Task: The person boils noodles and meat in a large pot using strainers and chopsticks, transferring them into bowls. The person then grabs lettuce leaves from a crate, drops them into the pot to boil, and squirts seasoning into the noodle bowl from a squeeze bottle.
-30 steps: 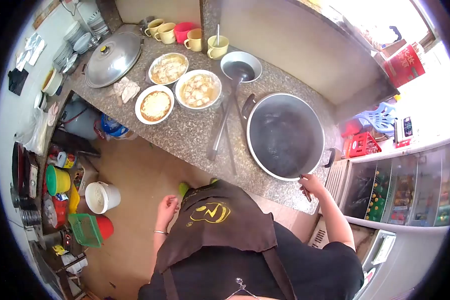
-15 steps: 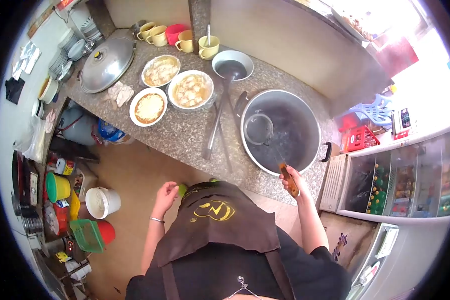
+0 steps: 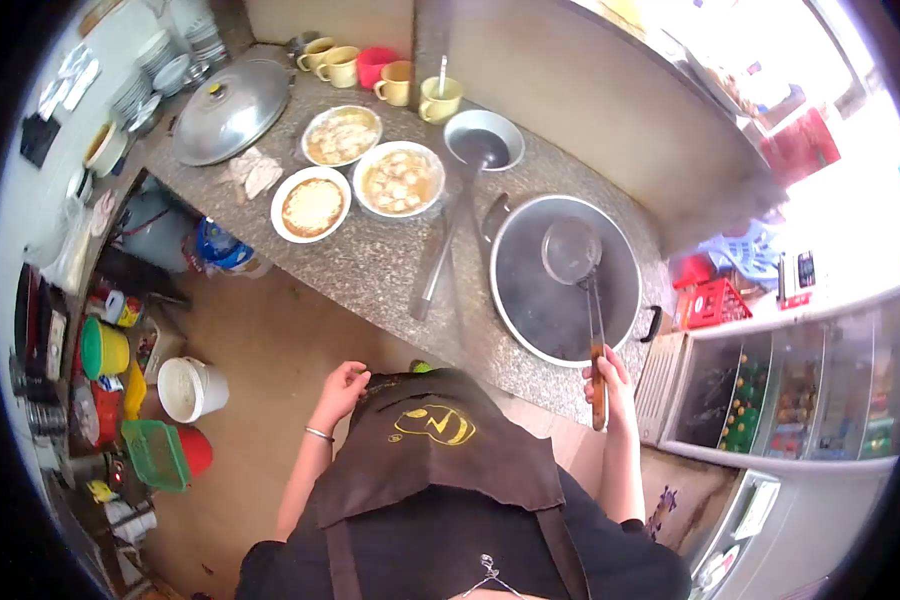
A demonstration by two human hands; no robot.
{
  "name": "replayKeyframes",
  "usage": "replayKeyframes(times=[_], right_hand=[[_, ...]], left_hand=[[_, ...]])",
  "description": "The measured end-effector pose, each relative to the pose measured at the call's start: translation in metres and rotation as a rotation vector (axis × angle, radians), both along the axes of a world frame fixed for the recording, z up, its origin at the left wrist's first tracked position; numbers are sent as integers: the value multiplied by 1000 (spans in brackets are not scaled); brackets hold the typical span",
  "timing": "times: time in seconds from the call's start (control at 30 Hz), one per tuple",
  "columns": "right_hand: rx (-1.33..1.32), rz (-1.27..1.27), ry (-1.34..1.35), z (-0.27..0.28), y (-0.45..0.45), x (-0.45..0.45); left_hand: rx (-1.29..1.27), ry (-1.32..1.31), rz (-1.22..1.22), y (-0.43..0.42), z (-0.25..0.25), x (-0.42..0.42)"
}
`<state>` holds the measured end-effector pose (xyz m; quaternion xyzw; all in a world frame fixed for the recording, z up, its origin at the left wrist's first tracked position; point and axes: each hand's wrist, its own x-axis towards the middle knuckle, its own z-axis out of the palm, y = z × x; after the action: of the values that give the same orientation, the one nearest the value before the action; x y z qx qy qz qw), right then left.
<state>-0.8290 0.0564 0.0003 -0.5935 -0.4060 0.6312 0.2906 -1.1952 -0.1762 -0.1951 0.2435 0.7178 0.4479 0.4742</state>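
Observation:
My right hand [image 3: 613,382] is wrapped around the wooden handle of a round wire-mesh strainer [image 3: 572,250]. The strainer's basket is over the inside of a large, steaming metal pot [image 3: 503,290] full of dark liquid; whether it touches the liquid I cannot tell. My left hand [image 3: 344,385] hangs beside the apron [image 3: 450,440], holding nothing, its fingers loosely bent and a little apart. Left of the pot, a long-handled ladle [image 3: 436,262] rests with its head at a metal bowl [image 3: 500,150].
On the granite counter [image 3: 370,275] stand bowls of food [image 3: 400,180], a large lid [image 3: 232,112], a crumpled cloth [image 3: 255,172] and several mugs [image 3: 395,84]. A white bucket [image 3: 192,390] and a green basket [image 3: 155,455] occupy the floor at left. A glass-doored fridge [image 3: 790,390] is at right.
The strainer has swung from the pot's left side toward its upper right, its basket now appearing higher. My right hand has shifted slightly right. My left hand stays beside the apron.

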Motion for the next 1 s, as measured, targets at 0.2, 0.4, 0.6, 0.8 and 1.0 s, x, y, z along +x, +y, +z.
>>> replayKeyframes(times=[0.2, 0.4, 0.6, 0.8, 1.0], right_hand=[[149, 95, 85, 7, 5, -31], [601, 450, -122, -22, 1, -119], [769, 566, -243, -71, 19, -147], [966, 384, -365, -104, 89, -157], [1055, 412, -582, -151, 115, -151]], left_hand=[[21, -22, 108, -30, -11, 2], [2, 105, 99, -53, -3, 10], [-4, -45, 341, -84, -34, 31], [-55, -96, 558, -133, -63, 82], [-76, 16, 687, -166, -134, 85]])
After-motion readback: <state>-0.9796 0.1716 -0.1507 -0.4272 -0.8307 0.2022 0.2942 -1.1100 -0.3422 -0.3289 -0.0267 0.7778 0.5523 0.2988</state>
